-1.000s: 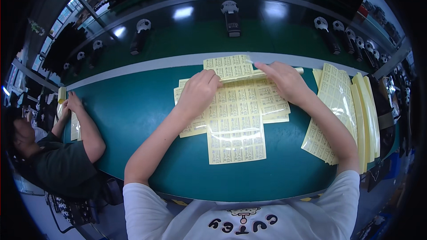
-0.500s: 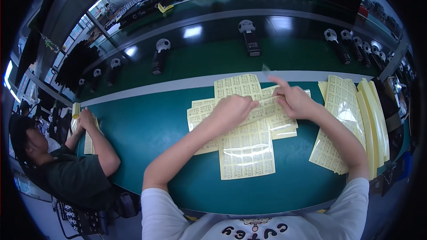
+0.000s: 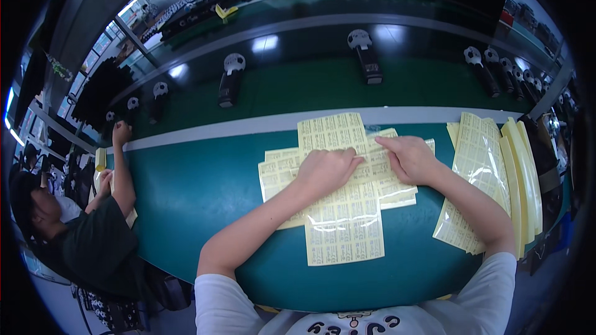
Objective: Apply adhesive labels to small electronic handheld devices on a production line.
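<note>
Several yellow sheets of printed labels lie crosswise in a pile on the green table, with one upright label sheet [image 3: 344,229] running toward me. My left hand [image 3: 329,170] is closed over the middle of the pile, its thumb and forefinger pinching a label sheet. To its right, my right hand [image 3: 413,158] has curled fingers at the label sheets' right part, the forefinger reaching left along the edge. The fingertips' exact hold is partly hidden. A small clear scrap [image 3: 372,129] shows just beyond the right forefinger.
More label sheets [image 3: 475,174] and curled yellow backing sheets [image 3: 521,180] lie at the right. Beyond the table's pale rim, a conveyor belt [image 3: 285,93] carries black-handled items with football-patterned heads [image 3: 363,56]. A co-worker [image 3: 93,229] sits at the left.
The strip between my hands has come down onto the pile. My right forefinger, raised before with a blurred clear scrap near it, is lowered. The co-worker's arm now reaches toward the belt.
</note>
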Motion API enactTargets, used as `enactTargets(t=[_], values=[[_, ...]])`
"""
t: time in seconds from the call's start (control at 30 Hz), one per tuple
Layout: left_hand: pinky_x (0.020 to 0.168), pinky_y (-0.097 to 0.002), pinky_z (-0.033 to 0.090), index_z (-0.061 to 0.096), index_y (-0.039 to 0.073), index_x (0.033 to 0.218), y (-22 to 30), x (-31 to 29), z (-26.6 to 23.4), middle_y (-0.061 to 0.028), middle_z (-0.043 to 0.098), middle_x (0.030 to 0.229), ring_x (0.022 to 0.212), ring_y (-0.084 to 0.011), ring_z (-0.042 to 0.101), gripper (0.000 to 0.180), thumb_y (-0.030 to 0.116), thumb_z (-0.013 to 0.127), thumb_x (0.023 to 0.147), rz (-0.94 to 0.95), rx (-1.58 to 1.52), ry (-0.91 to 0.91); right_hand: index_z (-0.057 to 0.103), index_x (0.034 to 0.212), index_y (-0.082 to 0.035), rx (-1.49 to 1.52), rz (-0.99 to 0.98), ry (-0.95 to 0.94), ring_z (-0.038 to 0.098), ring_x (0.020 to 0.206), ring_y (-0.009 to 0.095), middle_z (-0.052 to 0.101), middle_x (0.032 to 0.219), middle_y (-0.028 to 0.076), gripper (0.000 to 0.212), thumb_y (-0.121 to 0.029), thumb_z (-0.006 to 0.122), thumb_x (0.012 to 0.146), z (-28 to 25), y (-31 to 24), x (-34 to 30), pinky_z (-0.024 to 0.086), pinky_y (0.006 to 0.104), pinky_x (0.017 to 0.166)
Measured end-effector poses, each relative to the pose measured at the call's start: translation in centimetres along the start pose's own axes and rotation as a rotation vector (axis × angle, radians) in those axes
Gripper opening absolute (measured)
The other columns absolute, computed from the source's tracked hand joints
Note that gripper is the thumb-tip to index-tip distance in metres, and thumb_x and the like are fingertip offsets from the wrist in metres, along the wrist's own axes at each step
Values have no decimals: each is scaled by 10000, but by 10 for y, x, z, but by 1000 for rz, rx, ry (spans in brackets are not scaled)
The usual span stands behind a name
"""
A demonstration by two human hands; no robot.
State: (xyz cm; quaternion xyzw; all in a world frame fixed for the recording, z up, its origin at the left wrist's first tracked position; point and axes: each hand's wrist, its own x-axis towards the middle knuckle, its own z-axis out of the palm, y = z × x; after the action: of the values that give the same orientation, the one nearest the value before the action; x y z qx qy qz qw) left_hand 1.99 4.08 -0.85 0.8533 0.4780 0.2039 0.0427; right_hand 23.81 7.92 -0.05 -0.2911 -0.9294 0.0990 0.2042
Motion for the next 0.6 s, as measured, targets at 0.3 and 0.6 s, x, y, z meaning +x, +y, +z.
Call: enactTargets(t=[0.3, 0.6], values=[[458, -347, 475, 610, 40, 703, -4, 6, -1, -122, 601, 565, 476, -256, 589, 348, 299, 473, 891, 18, 29, -7, 455, 1215, -78, -52, -102, 94, 589, 661, 308, 614, 782, 147, 455, -29, 476, 763, 6, 4, 5, 466, 407, 620], [632, -345, 490, 624, 34, 874, 14, 9, -53, -74, 641, 859, 730, -241, 618, 163, 123, 630, 737, 358, 127, 465, 299, 1302, -30, -91, 213, 73, 569, 560, 305, 588, 685, 153, 564, -58, 489, 771, 3, 2, 2, 455, 402, 528]])
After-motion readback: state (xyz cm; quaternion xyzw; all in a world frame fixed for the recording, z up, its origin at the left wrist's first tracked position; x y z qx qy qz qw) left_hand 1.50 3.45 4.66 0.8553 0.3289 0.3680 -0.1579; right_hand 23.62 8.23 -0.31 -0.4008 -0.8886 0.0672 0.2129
